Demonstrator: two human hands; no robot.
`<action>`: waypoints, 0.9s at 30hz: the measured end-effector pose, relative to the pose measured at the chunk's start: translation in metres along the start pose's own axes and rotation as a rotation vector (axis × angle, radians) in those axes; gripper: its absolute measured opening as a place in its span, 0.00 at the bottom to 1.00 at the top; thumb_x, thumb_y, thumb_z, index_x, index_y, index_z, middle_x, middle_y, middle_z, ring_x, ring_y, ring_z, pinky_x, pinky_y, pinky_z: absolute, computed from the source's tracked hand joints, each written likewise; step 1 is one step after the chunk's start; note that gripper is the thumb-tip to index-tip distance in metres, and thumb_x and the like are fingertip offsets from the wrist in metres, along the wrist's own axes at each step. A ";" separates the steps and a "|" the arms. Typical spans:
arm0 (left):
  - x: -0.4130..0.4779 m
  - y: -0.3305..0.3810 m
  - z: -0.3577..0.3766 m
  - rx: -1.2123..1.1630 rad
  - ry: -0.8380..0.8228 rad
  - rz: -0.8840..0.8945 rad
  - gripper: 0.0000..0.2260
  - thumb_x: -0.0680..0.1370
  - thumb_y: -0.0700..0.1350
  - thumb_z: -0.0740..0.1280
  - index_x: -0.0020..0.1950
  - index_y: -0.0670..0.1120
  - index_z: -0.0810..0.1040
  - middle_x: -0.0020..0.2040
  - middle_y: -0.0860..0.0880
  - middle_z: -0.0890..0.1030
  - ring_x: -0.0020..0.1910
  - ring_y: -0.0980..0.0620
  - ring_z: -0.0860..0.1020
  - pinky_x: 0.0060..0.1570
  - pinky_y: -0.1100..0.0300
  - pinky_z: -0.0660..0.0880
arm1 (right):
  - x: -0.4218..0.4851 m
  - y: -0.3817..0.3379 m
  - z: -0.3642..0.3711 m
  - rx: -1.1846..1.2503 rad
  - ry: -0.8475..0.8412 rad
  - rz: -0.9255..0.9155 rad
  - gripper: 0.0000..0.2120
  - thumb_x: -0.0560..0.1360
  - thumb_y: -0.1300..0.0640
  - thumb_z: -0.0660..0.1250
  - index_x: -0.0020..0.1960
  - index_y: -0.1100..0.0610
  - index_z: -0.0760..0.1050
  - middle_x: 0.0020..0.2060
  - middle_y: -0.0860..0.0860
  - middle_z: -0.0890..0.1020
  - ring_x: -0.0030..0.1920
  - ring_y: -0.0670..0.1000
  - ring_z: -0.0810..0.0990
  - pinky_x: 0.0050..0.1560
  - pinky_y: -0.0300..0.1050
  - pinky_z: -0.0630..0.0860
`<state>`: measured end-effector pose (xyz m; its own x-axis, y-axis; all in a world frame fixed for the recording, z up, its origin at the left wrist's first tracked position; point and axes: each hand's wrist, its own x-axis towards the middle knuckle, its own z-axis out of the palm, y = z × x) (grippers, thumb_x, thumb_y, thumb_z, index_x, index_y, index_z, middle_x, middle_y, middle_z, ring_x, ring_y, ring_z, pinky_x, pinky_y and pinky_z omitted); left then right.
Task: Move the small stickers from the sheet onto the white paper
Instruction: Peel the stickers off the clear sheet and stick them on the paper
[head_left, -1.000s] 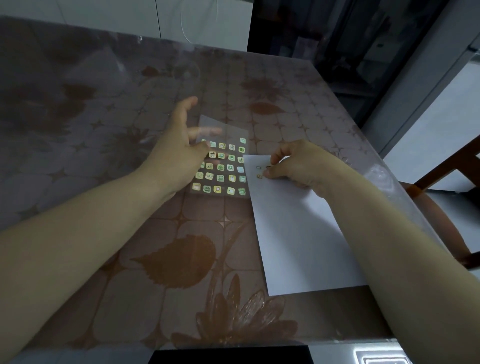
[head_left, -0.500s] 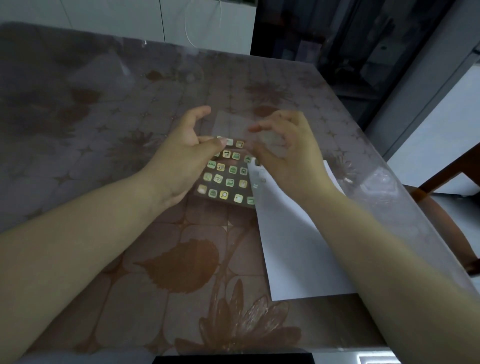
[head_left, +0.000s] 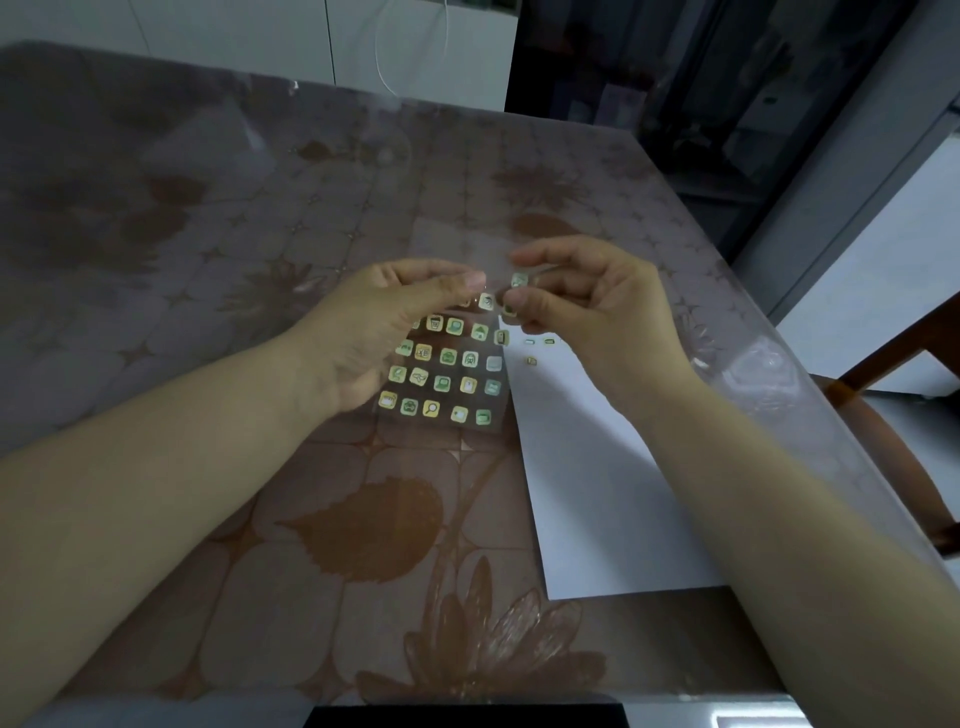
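A person's left hand (head_left: 374, 332) pinches the upper part of a clear plastic sticker sheet (head_left: 447, 379) of small square green-and-yellow icons. The right hand (head_left: 602, 312) pinches one small square sticker (head_left: 519, 281) between thumb and forefinger at the sheet's top right corner. Just right lies a plain white paper (head_left: 597, 493), with three tiny stickers (head_left: 531, 360) near its far edge, on a glossy brown floral-print table (head_left: 363, 530). Beyond stand a wooden chair (head_left: 904, 353) and white cabinets (head_left: 234, 41).

right hand (head_left: 597, 312): left white paper (head_left: 597, 493), now pinches sticker (head_left: 519, 281) | left hand (head_left: 374, 322): pinches sheet (head_left: 447, 384)
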<state>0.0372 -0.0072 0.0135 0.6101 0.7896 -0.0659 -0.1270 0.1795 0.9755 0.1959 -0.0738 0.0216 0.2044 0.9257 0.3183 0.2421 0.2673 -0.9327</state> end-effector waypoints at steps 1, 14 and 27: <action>0.001 -0.001 -0.002 0.025 -0.031 -0.004 0.03 0.71 0.44 0.68 0.38 0.49 0.81 0.32 0.53 0.83 0.31 0.58 0.81 0.33 0.65 0.77 | 0.000 0.000 0.000 -0.009 -0.013 -0.003 0.13 0.68 0.68 0.72 0.45 0.53 0.77 0.29 0.47 0.82 0.32 0.46 0.80 0.37 0.36 0.77; 0.001 -0.002 0.002 -0.037 -0.085 -0.037 0.11 0.68 0.44 0.66 0.48 0.44 0.81 0.39 0.47 0.84 0.39 0.52 0.83 0.38 0.61 0.78 | 0.000 0.006 -0.001 -0.045 0.065 -0.030 0.07 0.70 0.67 0.71 0.45 0.57 0.81 0.32 0.43 0.84 0.32 0.43 0.81 0.37 0.33 0.75; 0.000 -0.004 0.002 -0.022 -0.071 0.020 0.07 0.67 0.44 0.67 0.42 0.47 0.83 0.37 0.49 0.84 0.38 0.54 0.82 0.38 0.62 0.78 | -0.001 0.006 -0.002 -0.110 0.105 -0.010 0.08 0.68 0.64 0.73 0.47 0.57 0.82 0.37 0.44 0.84 0.38 0.43 0.82 0.41 0.33 0.77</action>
<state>0.0397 -0.0088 0.0105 0.6609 0.7499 -0.0302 -0.1564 0.1770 0.9717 0.1987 -0.0740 0.0160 0.2980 0.8885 0.3490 0.3463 0.2401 -0.9069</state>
